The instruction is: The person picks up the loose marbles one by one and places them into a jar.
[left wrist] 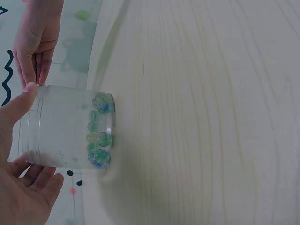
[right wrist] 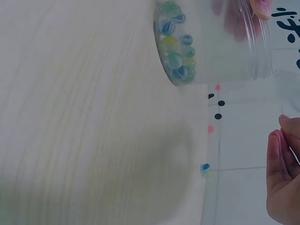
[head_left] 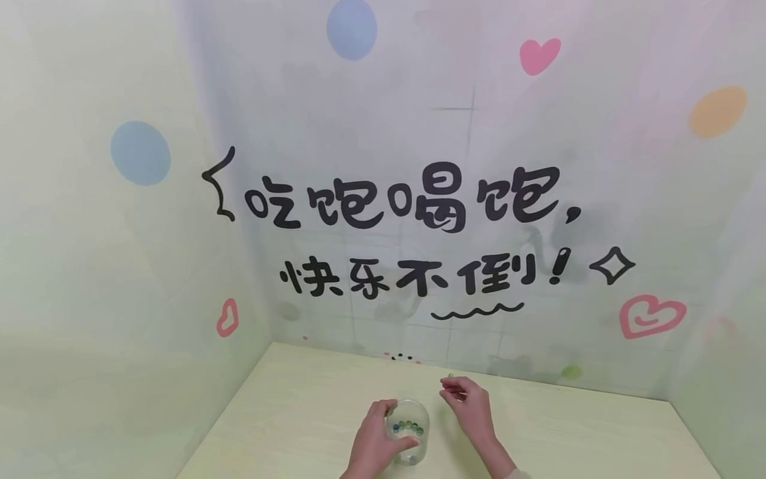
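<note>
My left hand (head_left: 376,436) grips a clear jar (head_left: 413,409) by its side, thumb in front and fingers around the far side. Several blue, green and yellow glass marbles (right wrist: 169,44) lie at the bottom of the jar. To the right of the jar, my right hand (head_left: 469,404) hovers above the table, apart from the jar, its fingers extended and near the thumb. I see nothing between those fingertips. One loose marble (right wrist: 206,170) rests by the table's back edge, just beyond the right fingertips in the head view.
The pale wooden table (head_left: 299,399) reaches back to a wall (head_left: 383,133) printed with dark lettering, hearts and coloured dots. Another wall (head_left: 90,266) stands along the left side, and a third rises on the right.
</note>
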`<state>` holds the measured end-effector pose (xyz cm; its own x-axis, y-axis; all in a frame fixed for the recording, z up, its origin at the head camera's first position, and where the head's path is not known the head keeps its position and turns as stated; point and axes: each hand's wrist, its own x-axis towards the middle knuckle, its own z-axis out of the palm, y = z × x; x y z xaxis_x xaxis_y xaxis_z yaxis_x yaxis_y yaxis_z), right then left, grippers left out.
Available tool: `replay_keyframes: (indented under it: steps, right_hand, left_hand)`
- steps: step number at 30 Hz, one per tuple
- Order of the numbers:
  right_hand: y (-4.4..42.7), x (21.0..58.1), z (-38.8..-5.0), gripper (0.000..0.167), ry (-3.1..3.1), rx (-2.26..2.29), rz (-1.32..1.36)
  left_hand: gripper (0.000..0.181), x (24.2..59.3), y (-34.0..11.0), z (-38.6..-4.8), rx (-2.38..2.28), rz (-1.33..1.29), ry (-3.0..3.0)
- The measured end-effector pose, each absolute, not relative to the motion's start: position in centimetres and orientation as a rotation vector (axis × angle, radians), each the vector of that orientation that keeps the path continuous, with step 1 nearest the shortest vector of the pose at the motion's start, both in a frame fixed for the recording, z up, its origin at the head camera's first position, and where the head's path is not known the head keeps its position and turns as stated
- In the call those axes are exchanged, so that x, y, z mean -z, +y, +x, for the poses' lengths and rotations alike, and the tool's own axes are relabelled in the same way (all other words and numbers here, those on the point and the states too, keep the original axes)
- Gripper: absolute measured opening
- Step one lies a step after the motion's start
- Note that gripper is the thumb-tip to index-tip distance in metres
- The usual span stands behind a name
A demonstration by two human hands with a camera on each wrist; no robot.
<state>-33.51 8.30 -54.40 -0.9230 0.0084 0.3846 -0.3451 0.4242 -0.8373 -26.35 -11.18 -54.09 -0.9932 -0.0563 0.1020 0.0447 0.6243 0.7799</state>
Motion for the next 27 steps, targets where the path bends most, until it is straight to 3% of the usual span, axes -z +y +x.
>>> replay_keyframes:
  steps: [27]
  right_hand:
    - [8.9,55.9,-35.3,0.031,-2.395,-1.502,0.167]
  left_hand:
    - [0.079,54.5,-11.2,-26.3,1.314,0.032,-2.719]
